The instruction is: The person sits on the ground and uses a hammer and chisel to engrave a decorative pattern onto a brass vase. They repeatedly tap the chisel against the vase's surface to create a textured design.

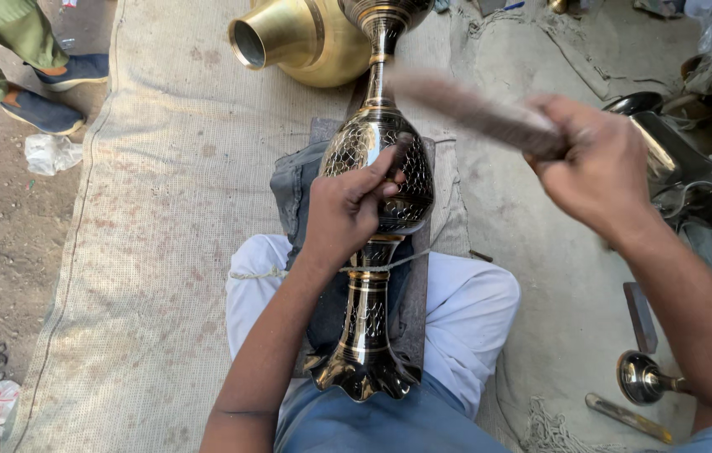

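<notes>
A tall engraved brass vase, dark with a gold pattern, lies lengthwise on a cloth-covered block between my knees. My left hand rests on its round belly and pinches a small dark chisel against the surface. My right hand is raised to the right of the vase and grips a wooden hammer stick, blurred in motion above the vase's neck.
A large plain brass vessel lies at the top. Burlap matting covers the ground. Metal pieces and tools lie at right. Another person's shoes stand at top left on bare dirt.
</notes>
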The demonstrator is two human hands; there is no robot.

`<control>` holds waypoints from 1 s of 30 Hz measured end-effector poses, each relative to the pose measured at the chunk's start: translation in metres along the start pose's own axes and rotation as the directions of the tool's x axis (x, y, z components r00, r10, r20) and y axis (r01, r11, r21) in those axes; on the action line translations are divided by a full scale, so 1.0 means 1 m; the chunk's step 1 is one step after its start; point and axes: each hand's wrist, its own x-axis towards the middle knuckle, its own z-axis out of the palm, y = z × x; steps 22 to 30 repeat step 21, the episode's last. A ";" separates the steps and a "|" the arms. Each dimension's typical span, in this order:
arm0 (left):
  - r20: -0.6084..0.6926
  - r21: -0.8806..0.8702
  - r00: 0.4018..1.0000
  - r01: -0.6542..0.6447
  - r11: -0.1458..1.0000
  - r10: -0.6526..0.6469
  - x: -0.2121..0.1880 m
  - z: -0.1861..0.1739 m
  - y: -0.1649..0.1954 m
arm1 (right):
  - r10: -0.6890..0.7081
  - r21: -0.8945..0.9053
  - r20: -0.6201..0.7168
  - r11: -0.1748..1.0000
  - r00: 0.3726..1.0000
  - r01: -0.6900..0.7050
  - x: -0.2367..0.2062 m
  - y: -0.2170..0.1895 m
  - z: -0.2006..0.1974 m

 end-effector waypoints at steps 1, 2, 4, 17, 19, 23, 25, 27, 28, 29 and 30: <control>-0.055 0.027 0.998 -0.008 1.000 0.009 -0.005 0.002 0.001 | -0.096 0.033 -0.015 0.995 0.995 0.097 0.002 -0.003 -0.004; -0.083 0.054 0.997 0.003 0.999 0.001 -0.010 0.005 0.001 | -0.191 0.067 -0.031 0.979 0.981 0.192 0.007 -0.005 -0.009; -0.131 0.109 0.991 0.014 0.994 0.001 -0.016 0.009 0.000 | -0.309 -0.027 -0.045 0.951 0.950 0.308 0.009 -0.012 -0.014; -0.279 -0.058 0.958 0.043 0.997 -0.057 -0.023 0.012 -0.010 | -0.463 -0.373 -0.011 0.824 0.886 0.426 0.009 -0.053 -0.044; -0.234 -0.148 0.962 0.111 0.983 -0.144 -0.020 0.011 -0.009 | -0.405 -0.486 0.015 0.796 0.914 0.360 0.009 -0.049 -0.042; -0.192 -0.180 0.969 0.118 0.977 -0.153 -0.017 0.007 -0.008 | -0.249 -0.301 0.008 0.923 0.969 0.239 0.014 -0.045 -0.033; -0.192 -0.180 0.969 0.118 0.977 -0.153 -0.017 0.007 -0.008 | -0.249 -0.301 0.008 0.923 0.969 0.239 0.014 -0.045 -0.033; -0.192 -0.180 0.969 0.118 0.977 -0.153 -0.017 0.007 -0.008 | -0.249 -0.301 0.008 0.923 0.969 0.239 0.014 -0.045 -0.033; -0.192 -0.180 0.969 0.118 0.977 -0.153 -0.017 0.007 -0.008 | -0.249 -0.301 0.008 0.923 0.969 0.239 0.014 -0.045 -0.033; -0.192 -0.180 0.969 0.118 0.977 -0.153 -0.017 0.007 -0.008 | -0.249 -0.301 0.008 0.923 0.969 0.239 0.014 -0.045 -0.033; -0.192 -0.180 0.969 0.118 0.977 -0.153 -0.017 0.007 -0.008 | -0.249 -0.301 0.008 0.923 0.969 0.239 0.014 -0.045 -0.033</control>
